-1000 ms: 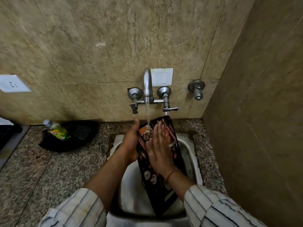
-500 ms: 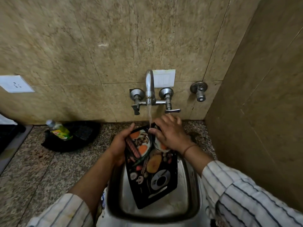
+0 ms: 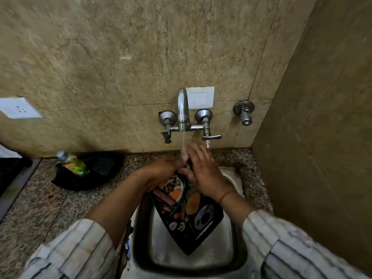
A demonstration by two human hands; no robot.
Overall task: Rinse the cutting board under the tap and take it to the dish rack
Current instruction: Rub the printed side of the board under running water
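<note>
A black cutting board (image 3: 191, 216) printed with food pictures stands tilted in the steel sink (image 3: 231, 254), one lower corner pointing down into the basin. My left hand (image 3: 161, 174) grips its upper left edge. My right hand (image 3: 203, 172) lies over the board's top end, fingers spread, directly under the running water. The chrome tap (image 3: 182, 109) on the wall pours a stream onto my right hand's fingers and the board's top. The board's upper end is hidden by both hands.
A black pan (image 3: 88, 170) holding a green-labelled bottle (image 3: 72, 164) sits on the granite counter (image 3: 40, 208) to the left. A side wall (image 3: 322, 137) stands close on the right. A spare valve (image 3: 244, 111) and a socket (image 3: 19, 108) are on the back wall.
The board has turned from edge-on to face-up. My right hand has moved from its middle up to its top end under the stream, and my left hand has shifted up along the left edge.
</note>
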